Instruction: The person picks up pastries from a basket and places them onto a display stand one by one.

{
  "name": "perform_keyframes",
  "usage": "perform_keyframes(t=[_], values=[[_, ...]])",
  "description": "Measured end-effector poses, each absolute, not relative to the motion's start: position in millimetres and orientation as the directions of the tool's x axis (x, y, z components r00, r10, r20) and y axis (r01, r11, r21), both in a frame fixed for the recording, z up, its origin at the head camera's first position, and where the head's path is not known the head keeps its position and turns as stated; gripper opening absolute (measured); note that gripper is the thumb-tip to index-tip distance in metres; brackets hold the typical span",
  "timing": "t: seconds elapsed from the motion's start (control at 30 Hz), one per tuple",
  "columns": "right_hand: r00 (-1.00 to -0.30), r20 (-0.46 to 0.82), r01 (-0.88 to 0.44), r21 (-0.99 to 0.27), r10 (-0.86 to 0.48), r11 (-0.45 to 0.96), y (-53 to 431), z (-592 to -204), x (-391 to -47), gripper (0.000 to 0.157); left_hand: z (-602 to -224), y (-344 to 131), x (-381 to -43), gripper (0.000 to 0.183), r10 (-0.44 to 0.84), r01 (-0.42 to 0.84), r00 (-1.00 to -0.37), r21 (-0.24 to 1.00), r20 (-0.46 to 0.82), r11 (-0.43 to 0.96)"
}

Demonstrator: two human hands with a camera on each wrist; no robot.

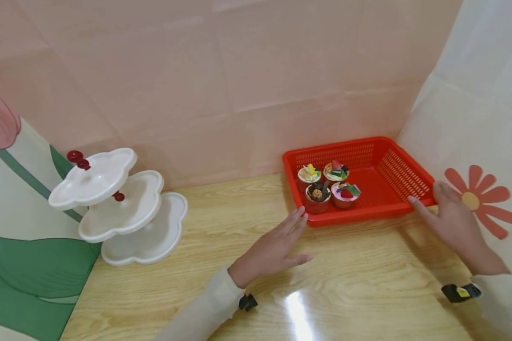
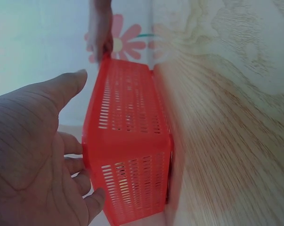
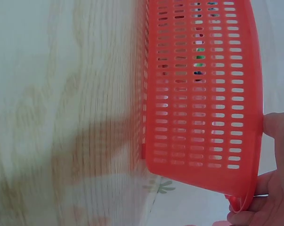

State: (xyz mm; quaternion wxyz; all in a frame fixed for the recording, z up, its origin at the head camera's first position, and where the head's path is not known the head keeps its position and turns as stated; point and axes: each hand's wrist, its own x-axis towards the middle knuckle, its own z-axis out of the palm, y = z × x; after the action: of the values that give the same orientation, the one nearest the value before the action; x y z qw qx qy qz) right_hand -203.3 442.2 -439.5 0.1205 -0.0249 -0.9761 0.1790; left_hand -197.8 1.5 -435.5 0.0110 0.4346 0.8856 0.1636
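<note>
A red plastic basket point(image 1: 379, 208) with slotted walls sits on the wooden table at the right. In its left end stand several toy cupcakes point(image 1: 317, 195) with colourful toppings. My left hand point(image 1: 273, 251) reaches to the basket's front left corner, fingertips right at the rim, fingers extended and thumb held apart. At the front right corner my right hand point(image 1: 456, 222) grips the rim; in the right wrist view its thumb lies on the front edge and its fingers point(image 3: 257, 205) curl around the corner.
A white three-tier stand point(image 1: 141, 208) with scalloped plates and red knobs stands at the left. Pink sheeting point(image 1: 239, 94) hangs behind the table point(image 1: 222, 222). Beside the basket, a white sheet with a printed flower point(image 1: 473, 201) covers the right side.
</note>
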Motion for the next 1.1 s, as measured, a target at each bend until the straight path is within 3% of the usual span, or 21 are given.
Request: perform_keyframes(t=[0.53, 1.1], values=[[-0.963, 0.268, -0.062, -0.355, 0.038, 0.933, 434.9, -444.7, -206.4, 0.092, -442.2, -2.4, -186.3, 0.096, 0.749, 0.750, -0.651, 0.263, 0.123, 0.607], [-0.962, 0.266, -0.033, -0.340, 0.063, 0.940, 437.3, -436.6, -199.3, 0.091, -435.9, 4.6, -188.7, 0.093, 0.741, 0.742, -0.660, 0.265, 0.126, 0.616]])
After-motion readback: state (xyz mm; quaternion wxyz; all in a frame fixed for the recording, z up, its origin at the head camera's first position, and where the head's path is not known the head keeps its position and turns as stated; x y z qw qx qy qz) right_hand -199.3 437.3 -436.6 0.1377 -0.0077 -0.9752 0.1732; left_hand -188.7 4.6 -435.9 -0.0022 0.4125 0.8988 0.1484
